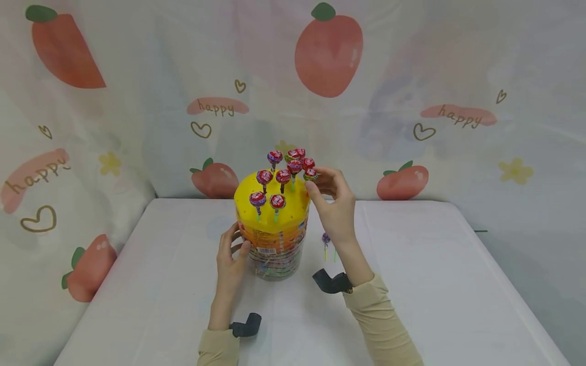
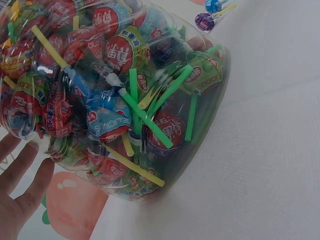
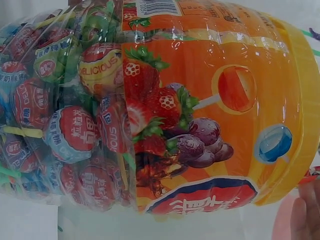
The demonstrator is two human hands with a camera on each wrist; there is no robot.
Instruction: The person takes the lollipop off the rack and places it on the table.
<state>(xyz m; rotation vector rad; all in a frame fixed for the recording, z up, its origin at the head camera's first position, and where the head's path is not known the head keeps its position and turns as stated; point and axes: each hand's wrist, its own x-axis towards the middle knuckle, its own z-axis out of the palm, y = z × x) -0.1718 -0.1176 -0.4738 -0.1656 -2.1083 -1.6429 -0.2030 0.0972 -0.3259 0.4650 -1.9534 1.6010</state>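
Observation:
A large clear candy jar (image 1: pixel 274 262) stands on the table, full of wrapped lollipops, with an orange printed label (image 3: pixel 200 100) and a yellow lid (image 1: pixel 247 195). Several lollipops (image 1: pixel 264 177) stand upright on the lid, sticks down. At the lid's right edge my right hand (image 1: pixel 336 201) pinches a red-and-green lollipop (image 1: pixel 311 174) by thumb and fingers; its stick is hidden. My left hand (image 1: pixel 232 259) rests against the jar's left side, thumb toward the front. In the left wrist view its spread, fairly straight fingers (image 2: pixel 32 185) touch the clear plastic.
To the right of the jar, partly behind my right wrist, a purple lollipop (image 1: pixel 326 238) lies on the white table (image 1: pixel 426 284), with another green stick beside it. A printed cloth (image 1: pixel 284 66) hangs behind the table. Each wrist carries a black mount (image 1: pixel 247 325).

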